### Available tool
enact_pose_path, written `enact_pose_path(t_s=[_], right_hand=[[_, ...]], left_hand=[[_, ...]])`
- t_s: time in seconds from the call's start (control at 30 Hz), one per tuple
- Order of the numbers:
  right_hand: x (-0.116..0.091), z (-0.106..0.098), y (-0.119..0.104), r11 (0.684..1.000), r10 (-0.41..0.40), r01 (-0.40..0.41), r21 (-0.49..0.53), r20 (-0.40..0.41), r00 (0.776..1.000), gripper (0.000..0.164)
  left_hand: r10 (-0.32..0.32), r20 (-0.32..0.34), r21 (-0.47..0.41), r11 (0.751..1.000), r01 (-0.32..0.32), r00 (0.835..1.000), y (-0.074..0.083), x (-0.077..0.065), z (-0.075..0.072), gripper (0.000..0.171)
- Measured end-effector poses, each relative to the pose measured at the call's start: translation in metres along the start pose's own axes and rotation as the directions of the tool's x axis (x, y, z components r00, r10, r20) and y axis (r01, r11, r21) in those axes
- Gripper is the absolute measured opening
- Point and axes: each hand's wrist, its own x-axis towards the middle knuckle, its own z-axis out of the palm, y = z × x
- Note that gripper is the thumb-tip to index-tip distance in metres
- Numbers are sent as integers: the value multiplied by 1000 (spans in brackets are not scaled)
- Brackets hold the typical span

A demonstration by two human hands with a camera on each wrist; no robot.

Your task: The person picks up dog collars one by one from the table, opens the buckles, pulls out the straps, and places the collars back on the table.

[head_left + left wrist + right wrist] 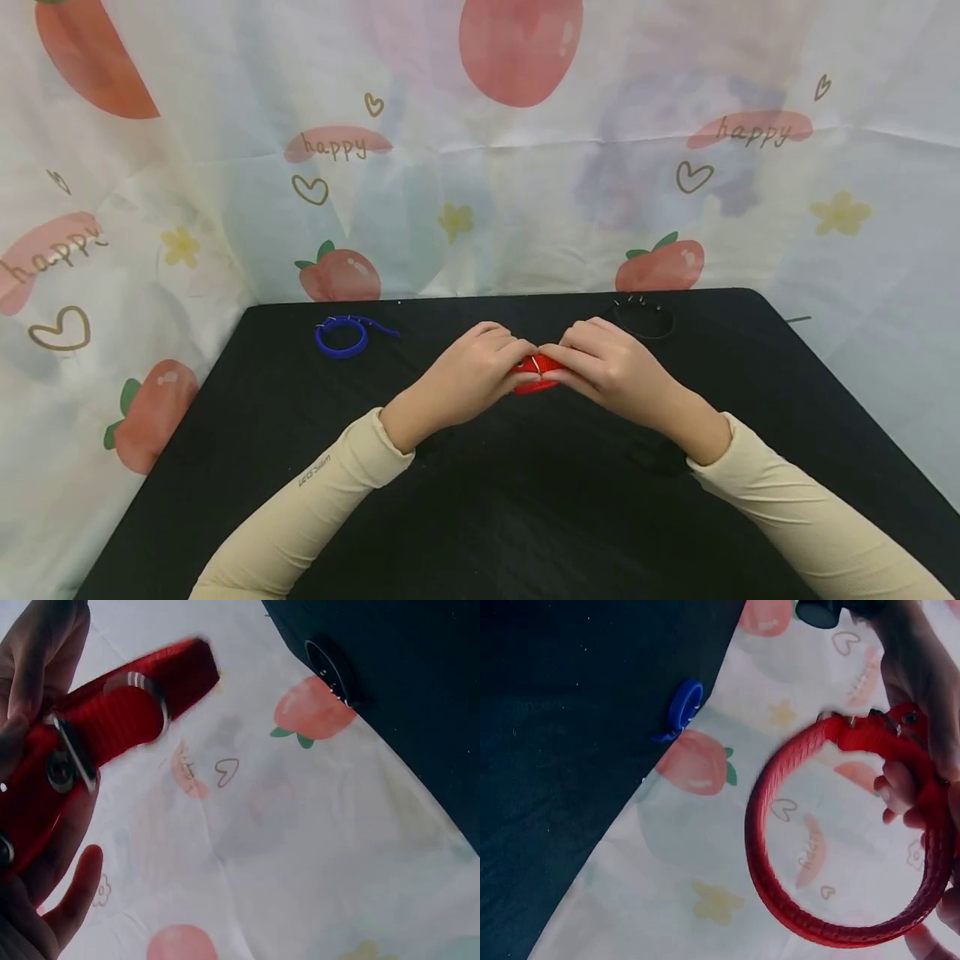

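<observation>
Left hand (474, 372) + right hand (621, 368) both pinching red collar (534, 387); blue collar (343, 353) behind-left of it, black collar (346, 675) behind-right.

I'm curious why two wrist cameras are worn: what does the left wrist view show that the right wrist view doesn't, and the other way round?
Only the left wrist view shows the black collar near the table's edge.

Only the right wrist view shows the blue collar and the wide round loop of the red collar.

Both show the red collar with fingers on it, the table and the printed backdrop.
</observation>
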Motion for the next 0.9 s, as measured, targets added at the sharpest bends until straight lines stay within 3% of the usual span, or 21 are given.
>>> enact_pose_path(t_s=[0.2,0.37,0.47,0.67,0.8,0.9], right_hand=[[1,-3,3,996,86,-86,-2,-1,996,38],[-2,-6,5,992,129,-129,-4,31,991,34],[-7,-9,8,982,189,-189,9,42,981,39],[-15,-9,13,962,267,-269,50,41,963,44],[-15,-6,11,967,247,-248,57,16,969,43],[-12,-2,8,976,217,-217,28,0,976,44]], left_hand=[[-47,-72,38,998,50,996,0,-1,-2,23],[-3,-139,232,972,36,990,0,-5,-4,18],[-1,-190,289,956,57,982,-3,-9,-5,16],[-65,-219,164,981,103,973,-8,-15,-9,17],[-107,-191,72,990,122,976,-4,-10,-6,21],[-119,-146,83,988,132,982,1,-4,-4,23]])
